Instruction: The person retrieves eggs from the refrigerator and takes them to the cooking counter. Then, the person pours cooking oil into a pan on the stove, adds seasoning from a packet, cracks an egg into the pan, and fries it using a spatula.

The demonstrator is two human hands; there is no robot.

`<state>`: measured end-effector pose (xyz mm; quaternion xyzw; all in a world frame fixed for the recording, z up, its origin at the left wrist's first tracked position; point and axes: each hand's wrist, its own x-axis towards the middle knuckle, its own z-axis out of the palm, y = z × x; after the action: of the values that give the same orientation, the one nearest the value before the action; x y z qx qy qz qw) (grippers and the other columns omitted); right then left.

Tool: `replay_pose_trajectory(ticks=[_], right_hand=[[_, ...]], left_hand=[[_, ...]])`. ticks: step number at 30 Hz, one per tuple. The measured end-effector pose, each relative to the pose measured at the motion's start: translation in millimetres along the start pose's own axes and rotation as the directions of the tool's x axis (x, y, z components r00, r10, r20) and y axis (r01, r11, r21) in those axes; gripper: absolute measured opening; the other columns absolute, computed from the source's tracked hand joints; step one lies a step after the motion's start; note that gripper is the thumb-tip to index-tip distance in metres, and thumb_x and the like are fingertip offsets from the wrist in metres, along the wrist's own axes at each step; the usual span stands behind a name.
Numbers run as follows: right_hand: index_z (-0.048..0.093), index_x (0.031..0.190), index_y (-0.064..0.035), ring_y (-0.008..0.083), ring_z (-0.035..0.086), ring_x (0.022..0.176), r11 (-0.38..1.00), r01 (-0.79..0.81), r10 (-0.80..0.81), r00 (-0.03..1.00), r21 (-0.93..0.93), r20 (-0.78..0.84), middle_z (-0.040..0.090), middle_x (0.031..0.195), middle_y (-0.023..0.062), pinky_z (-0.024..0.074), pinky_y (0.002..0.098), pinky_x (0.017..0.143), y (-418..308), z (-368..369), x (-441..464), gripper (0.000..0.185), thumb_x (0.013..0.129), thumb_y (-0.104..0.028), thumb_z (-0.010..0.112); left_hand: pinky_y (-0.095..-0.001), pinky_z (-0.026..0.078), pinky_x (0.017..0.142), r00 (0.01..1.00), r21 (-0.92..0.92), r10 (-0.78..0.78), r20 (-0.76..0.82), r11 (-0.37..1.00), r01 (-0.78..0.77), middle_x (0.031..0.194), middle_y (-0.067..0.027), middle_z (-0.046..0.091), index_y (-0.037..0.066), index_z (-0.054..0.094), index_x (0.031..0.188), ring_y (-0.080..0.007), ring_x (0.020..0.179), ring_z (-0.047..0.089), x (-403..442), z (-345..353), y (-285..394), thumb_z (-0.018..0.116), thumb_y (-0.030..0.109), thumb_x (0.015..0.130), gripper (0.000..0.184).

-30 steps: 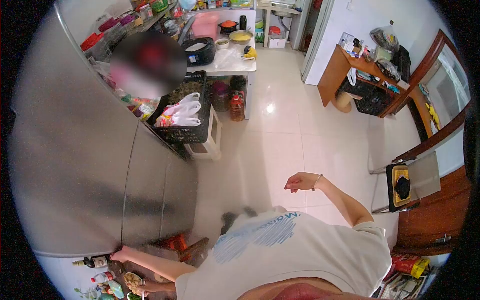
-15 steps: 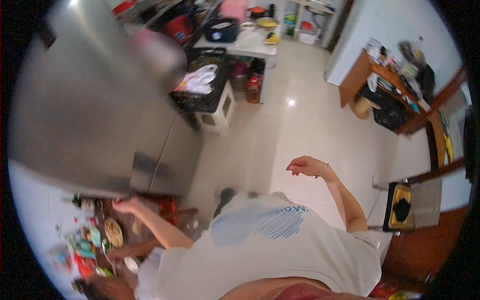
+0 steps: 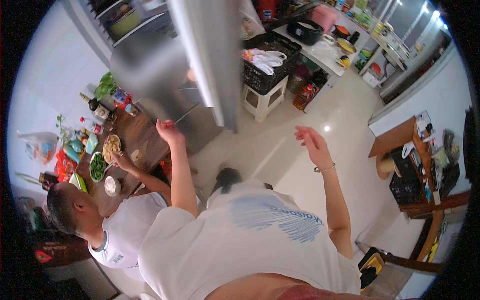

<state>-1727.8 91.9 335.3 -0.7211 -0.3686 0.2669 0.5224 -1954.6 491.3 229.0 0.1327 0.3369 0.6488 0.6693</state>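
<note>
My left hand [image 3: 170, 132] is raised just in front of the refrigerator, below the edge of its door [image 3: 205, 60]. Its fingers are loosely bent and a little apart, with nothing visible in them. The door stands ajar, and lit shelves with a green container [image 3: 127, 24] show inside. A blurred grey patch hides part of the fridge front. Over the floor, my right hand [image 3: 314, 145] hangs in the air, fingers loosely spread and holding nothing; a bracelet [image 3: 325, 169] circles that wrist.
At left a person [image 3: 125, 225] sits at a wooden table [image 3: 145, 132], one hand by a plate of pale food [image 3: 111, 146]. Greens [image 3: 97, 166] and a white bowl [image 3: 112, 186] stand near. A black crate [image 3: 270, 57] rests on a white stool [image 3: 265, 102]. A wooden shelf [image 3: 395, 137] is at right.
The refrigerator door has swung open, showing its shelves. My view has turned left, bringing the table and seated person further in. Both hands are raised higher, still apart.
</note>
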Motion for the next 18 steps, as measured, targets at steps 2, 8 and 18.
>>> replay_pose_trajectory(ticks=[2, 8, 18], right_hand=[[0.046, 0.124, -0.0041, 0.0151, 0.051, 0.104, 0.983, 0.155, -0.143, 0.982, 0.095, -0.127, 0.055, 0.112, 0.0062, 0.0419, 0.0287, 0.084, 1, -2, 13, 0.037, 0.096, -0.027, 0.037], [0.028, 0.136, -0.0036, 0.0234, 0.032, 0.127, 0.97, 0.218, -0.179, 0.941, 0.109, -0.287, 0.032, 0.139, 0.012, 0.0321, 0.0362, 0.099, -3, -12, 57, 0.06, 0.095, -0.046, 0.022], [0.022, 0.137, -0.0016, 0.0218, 0.027, 0.127, 0.899, 0.344, 0.0, 0.62, 0.272, -0.784, 0.029, 0.139, 0.0079, 0.0181, 0.0329, 0.107, 22, -67, 154, 0.077, 0.088, -0.061, 0.026]], left_hand=[[-0.0256, 0.036, 0.061, 0.995, 0.005, 0.029, 0.095, 1.0, -0.029, 0.058, -0.0009, 0.049, 0.012, 0.043, 0.065, -0.0129, 0.058, 0.046, 11, 5, -3, 0.05, 0.027, 0.087, 0.028], [-0.0259, 0.036, 0.063, 0.981, 0.061, 0.042, 0.191, 0.997, -0.055, 0.063, -0.0009, 0.051, 0.012, 0.047, 0.07, -0.0123, 0.062, 0.047, 31, 34, -23, 0.05, 0.027, 0.088, 0.024], [-0.0286, 0.035, 0.064, 0.913, 0.259, 0.069, 0.402, 0.948, -0.185, 0.06, -0.0024, 0.051, 0.009, 0.047, 0.057, -0.0139, 0.062, 0.046, 112, 96, -36, 0.055, 0.03, 0.085, 0.035]])
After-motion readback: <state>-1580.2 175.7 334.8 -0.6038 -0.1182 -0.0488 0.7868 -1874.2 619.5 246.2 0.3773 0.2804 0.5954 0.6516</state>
